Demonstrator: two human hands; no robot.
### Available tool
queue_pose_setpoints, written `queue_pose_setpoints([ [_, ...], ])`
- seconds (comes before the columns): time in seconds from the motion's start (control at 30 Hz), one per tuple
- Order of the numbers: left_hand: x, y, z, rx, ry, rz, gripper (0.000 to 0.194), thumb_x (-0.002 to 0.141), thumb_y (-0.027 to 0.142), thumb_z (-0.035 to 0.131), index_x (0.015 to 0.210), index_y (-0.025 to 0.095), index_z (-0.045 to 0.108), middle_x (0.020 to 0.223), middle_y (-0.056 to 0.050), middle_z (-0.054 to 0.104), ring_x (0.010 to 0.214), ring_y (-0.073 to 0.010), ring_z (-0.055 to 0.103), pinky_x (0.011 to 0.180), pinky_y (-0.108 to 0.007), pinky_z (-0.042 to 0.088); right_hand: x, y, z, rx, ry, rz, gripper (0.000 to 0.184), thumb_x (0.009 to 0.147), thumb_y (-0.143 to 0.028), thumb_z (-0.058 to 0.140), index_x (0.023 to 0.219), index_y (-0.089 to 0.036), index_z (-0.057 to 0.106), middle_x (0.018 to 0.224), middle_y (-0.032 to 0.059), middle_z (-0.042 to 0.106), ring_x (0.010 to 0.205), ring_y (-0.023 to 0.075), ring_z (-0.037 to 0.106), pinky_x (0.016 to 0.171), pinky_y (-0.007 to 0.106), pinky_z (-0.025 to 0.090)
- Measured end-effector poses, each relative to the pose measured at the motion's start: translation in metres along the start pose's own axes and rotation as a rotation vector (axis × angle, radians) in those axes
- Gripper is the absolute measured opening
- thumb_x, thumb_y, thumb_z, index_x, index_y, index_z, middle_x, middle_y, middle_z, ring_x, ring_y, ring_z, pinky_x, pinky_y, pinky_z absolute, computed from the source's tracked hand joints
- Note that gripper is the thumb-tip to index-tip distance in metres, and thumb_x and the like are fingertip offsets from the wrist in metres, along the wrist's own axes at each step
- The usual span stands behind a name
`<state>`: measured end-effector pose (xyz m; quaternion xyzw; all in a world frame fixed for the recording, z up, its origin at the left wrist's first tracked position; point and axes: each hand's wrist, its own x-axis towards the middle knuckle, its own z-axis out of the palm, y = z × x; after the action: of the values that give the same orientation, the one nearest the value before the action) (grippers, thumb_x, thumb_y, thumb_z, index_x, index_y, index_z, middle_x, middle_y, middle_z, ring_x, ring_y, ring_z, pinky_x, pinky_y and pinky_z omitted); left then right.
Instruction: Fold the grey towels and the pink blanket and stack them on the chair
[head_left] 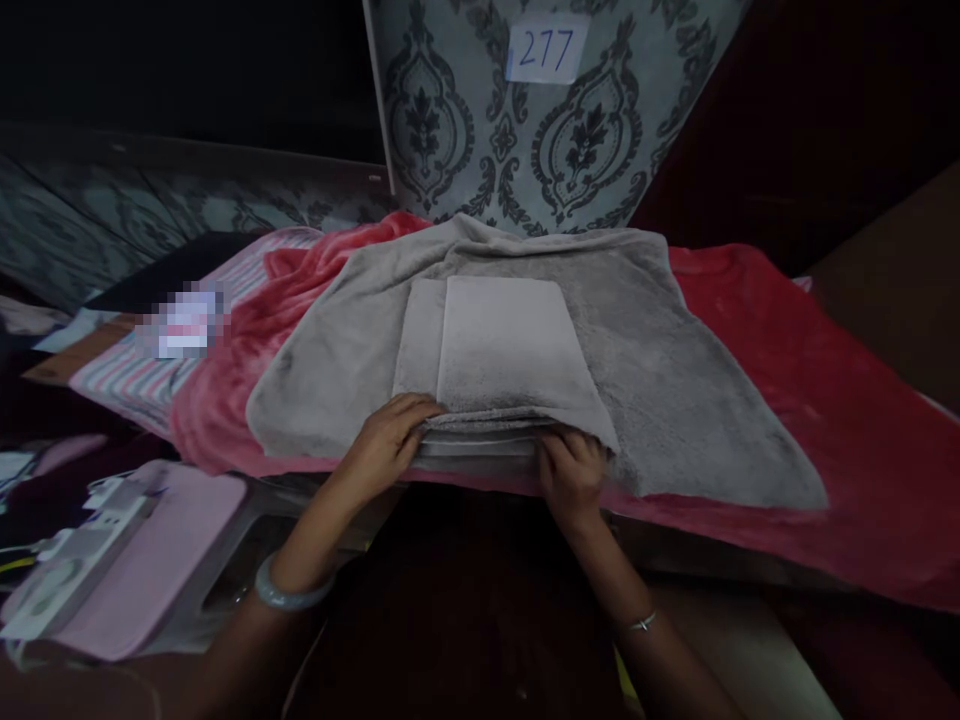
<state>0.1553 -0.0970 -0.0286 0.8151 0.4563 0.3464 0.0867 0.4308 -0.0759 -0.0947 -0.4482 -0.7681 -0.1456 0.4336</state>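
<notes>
A grey plush cloth [637, 370] lies spread over a red blanket [757, 300]. On its middle rests a lighter grey folded cloth [506, 335], shaped like a flat rectangle with a narrow strip along its left side. My left hand [382, 445] is closed on the near left corner of the folded cloth. At the near right corner my right hand [574, 470] has its fingers curled and tucked into the fabric. Between both hands the near edge is slightly raised, and stacked layers show beneath it. Whether the two grey pieces are joined cannot be seen.
To the left are a striped cloth [120, 370], a pink board [165, 560] and a white power strip [82, 555]. Patterned wallpaper [502, 140] with a "277" paper label [547, 48] stands behind, beside a dark screen [187, 80].
</notes>
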Motion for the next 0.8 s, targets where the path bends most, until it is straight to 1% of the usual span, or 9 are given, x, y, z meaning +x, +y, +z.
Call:
queue_pose_setpoints([
  [0.07,0.001,-0.001,0.0,0.001,0.004,-0.001,0.039,0.088,0.004,0.045,0.117,0.022,0.064,0.112,-0.007,0.07,0.106,-0.0192,0.065,0.092,-0.037,0.056,-0.002,0.008,-0.003,-0.023,-0.01,0.01,0.026,0.09,-0.01,0.055,0.101,-0.025,0.074,0.091,0.0059,0.066,0.084,0.0218,0.054,0.077,0.035,0.039],
  [0.17,0.002,-0.002,0.0,0.002,0.014,0.004,0.04,0.087,0.004,0.045,0.117,0.022,0.064,0.111,-0.006,0.07,0.106,-0.019,0.066,0.091,-0.036,0.056,-0.002,0.016,-0.006,0.011,-0.015,-0.041,0.029,0.091,-0.007,0.053,0.099,-0.025,0.074,0.087,0.0048,0.065,0.081,0.0201,0.054,0.075,0.033,0.039],
  [0.27,0.002,-0.002,0.0,0.013,0.007,-0.004,0.041,0.087,0.004,0.044,0.118,0.023,0.063,0.112,-0.006,0.07,0.107,-0.0189,0.065,0.093,-0.037,0.056,-0.003,0.02,-0.006,0.026,-0.013,-0.092,0.027,0.092,-0.007,0.053,0.091,-0.025,0.074,0.08,0.0032,0.062,0.075,0.0183,0.053,0.071,0.032,0.038],
  [0.43,0.002,0.004,-0.002,0.042,-0.027,-0.006,0.042,0.085,0.003,0.044,0.118,0.022,0.062,0.112,-0.007,0.068,0.108,-0.0197,0.064,0.093,-0.038,0.056,-0.006,0.02,-0.008,-0.025,-0.017,-0.075,0.026,0.09,-0.005,0.052,0.086,-0.023,0.071,0.076,0.0032,0.06,0.072,0.0178,0.05,0.068,0.031,0.036],
  [0.5,0.003,0.009,-0.003,0.068,-0.057,-0.019,0.042,0.082,0.003,0.046,0.117,0.021,0.062,0.117,-0.008,0.065,0.111,-0.0209,0.063,0.095,-0.039,0.055,-0.006,0.017,-0.012,-0.032,-0.02,-0.06,0.026,0.09,-0.005,0.051,0.079,-0.022,0.068,0.072,0.0028,0.057,0.07,0.0178,0.049,0.065,0.031,0.034],
  [0.6,0.008,0.017,-0.004,0.147,-0.093,-0.034,0.03,0.08,0.007,0.054,0.106,0.019,0.064,0.127,-0.012,0.058,0.118,-0.0259,0.059,0.098,-0.044,0.053,-0.004,0.012,-0.019,-0.075,-0.057,-0.009,0.027,0.09,-0.005,0.05,0.072,-0.02,0.063,0.07,0.0033,0.055,0.068,0.0183,0.047,0.063,0.031,0.032],
  [0.67,0.015,0.024,-0.004,0.24,-0.101,-0.022,0.019,0.081,0.012,0.06,0.098,0.018,0.064,0.129,-0.014,0.057,0.118,-0.0303,0.057,0.098,-0.049,0.052,-0.002,0.01,-0.024,-0.12,-0.103,0.028,0.025,0.089,-0.004,0.049,0.077,-0.019,0.064,0.072,0.004,0.056,0.067,0.0188,0.046,0.062,0.032,0.031],
  [0.7,0.02,0.027,-0.003,0.286,-0.106,-0.006,0.018,0.081,0.013,0.062,0.098,0.017,0.065,0.131,-0.015,0.057,0.118,-0.0319,0.056,0.097,-0.051,0.052,-0.001,0.009,-0.025,-0.137,-0.122,0.036,0.025,0.088,-0.003,0.048,0.08,-0.019,0.065,0.073,0.0042,0.056,0.067,0.019,0.045,0.062,0.032,0.031],
  [0.8,0.037,0.037,0.002,0.348,-0.172,0.071,0.037,0.081,0.008,0.061,0.117,0.018,0.063,0.137,-0.015,0.057,0.123,-0.0334,0.054,0.098,-0.053,0.051,0.003,0.012,-0.026,-0.152,-0.13,0.009,0.026,0.085,0.0,0.049,0.083,-0.019,0.067,0.073,0.0042,0.055,0.067,0.0189,0.044,0.062,0.032,0.03],
])
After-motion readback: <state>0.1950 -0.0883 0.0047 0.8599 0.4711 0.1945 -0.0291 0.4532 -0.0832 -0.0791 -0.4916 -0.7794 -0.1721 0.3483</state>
